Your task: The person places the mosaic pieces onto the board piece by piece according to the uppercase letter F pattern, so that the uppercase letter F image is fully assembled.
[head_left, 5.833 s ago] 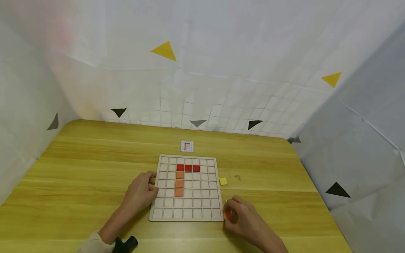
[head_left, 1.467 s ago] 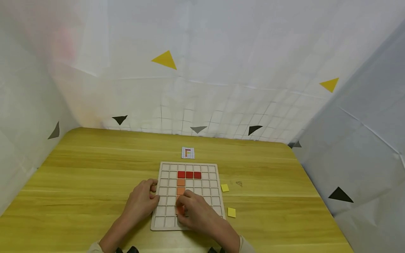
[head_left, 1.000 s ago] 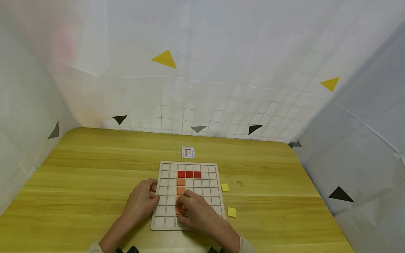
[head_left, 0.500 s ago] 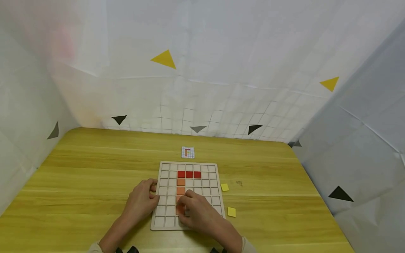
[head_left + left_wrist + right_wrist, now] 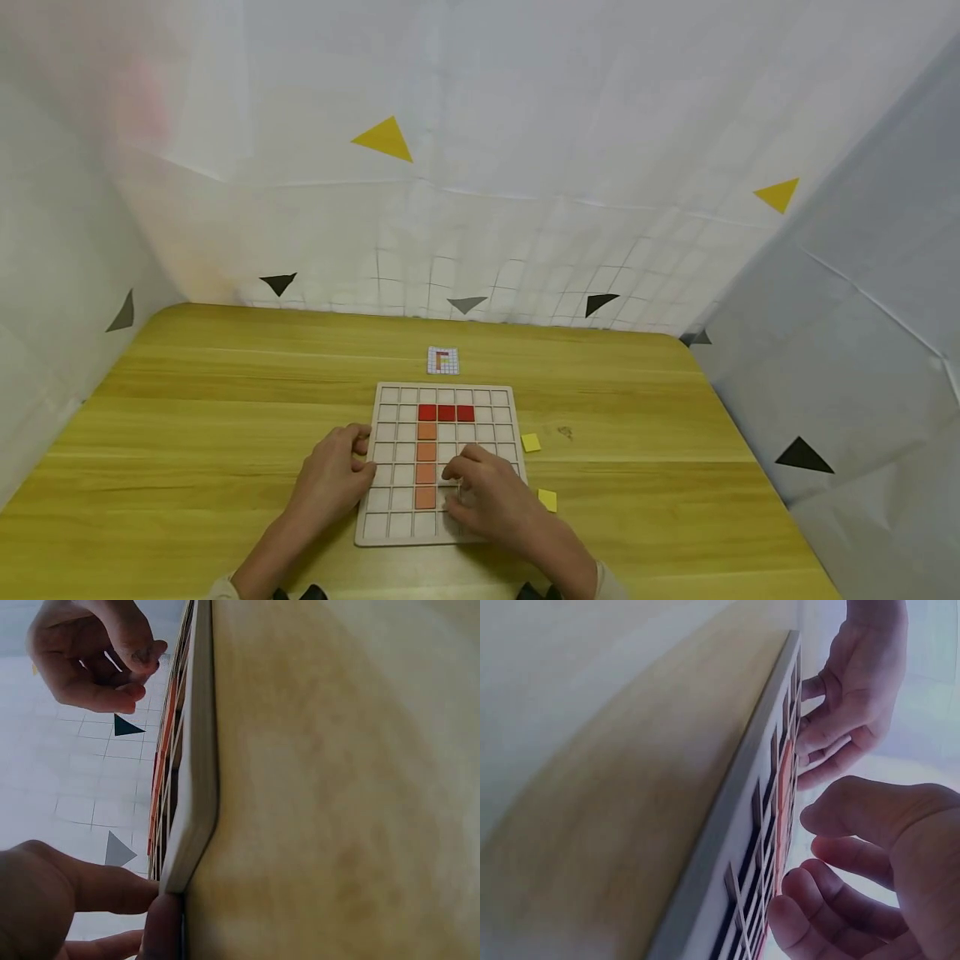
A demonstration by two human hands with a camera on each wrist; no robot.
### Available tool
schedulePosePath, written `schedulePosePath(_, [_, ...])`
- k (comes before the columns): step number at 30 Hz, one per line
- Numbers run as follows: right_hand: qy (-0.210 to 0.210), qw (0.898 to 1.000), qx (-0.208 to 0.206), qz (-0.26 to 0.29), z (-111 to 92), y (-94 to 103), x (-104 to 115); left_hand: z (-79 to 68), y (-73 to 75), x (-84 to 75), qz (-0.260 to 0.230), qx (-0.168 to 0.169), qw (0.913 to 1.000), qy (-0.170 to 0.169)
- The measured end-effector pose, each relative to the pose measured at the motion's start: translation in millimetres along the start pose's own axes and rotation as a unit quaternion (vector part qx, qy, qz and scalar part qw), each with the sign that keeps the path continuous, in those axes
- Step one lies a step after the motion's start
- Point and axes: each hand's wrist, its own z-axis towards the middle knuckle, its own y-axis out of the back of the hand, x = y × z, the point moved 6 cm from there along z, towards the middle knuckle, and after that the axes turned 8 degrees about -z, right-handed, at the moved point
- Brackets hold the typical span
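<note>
A pale wooden grid board [image 5: 382,528] lies on the table in the head view. Three red tiles [image 5: 446,413] form a row near its top, and several orange tiles [image 5: 426,473] run down a column beneath the leftmost one. My left hand [image 5: 330,473] holds the board's left edge, thumb and index finger right at the rim, as the left wrist view also shows. My right hand [image 5: 495,496] hovers over the lower right cells, thumb and fingers apart with nothing between them, just right of the lowest orange tile. It covers some cells there.
Right of the board lie two yellow tiles, an upper one [image 5: 531,442] and a lower one [image 5: 547,500]. A small pattern card [image 5: 443,361] rests beyond the board's far edge. White sheeting with coloured triangles encloses the wooden table [image 5: 225,375].
My right hand carried an orange tile from the board's right side to the foot of the column, let it go and drew back rightward. My left hand stays at the left edge.
</note>
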Motion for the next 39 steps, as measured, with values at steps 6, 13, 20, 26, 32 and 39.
schedulePosePath(6, [-0.008,1.000,-0.005,-0.010,-6,10.1,-8,-0.3,0.2,-0.1,0.000,-0.001,1.0000,-0.003])
schedulePosePath(13, [-0.023,1.000,-0.011,-0.010,-16,19.2,-21,-0.2,-0.3,0.7,0.001,0.002,1.0000,0.003])
schedulePosePath(20, [-0.034,0.999,-0.028,-0.017,-28,29.6,-37,0.3,-0.5,-0.2,-0.001,0.002,1.0000,0.003])
schedulePosePath(26, [-0.051,0.997,-0.036,-0.039,-37,38.8,-48,0.0,0.4,-0.8,0.000,0.001,1.0000,0.006])
schedulePosePath(32, [-0.079,0.996,-0.021,-0.034,-48,42.1,-57,-0.6,0.8,-1.8,0.000,0.002,1.0000,0.005])
schedulePosePath(39, [-0.088,0.995,-0.017,-0.038,-60,42.9,-63,-0.6,0.2,-2.2,0.000,0.002,1.0000,0.004])
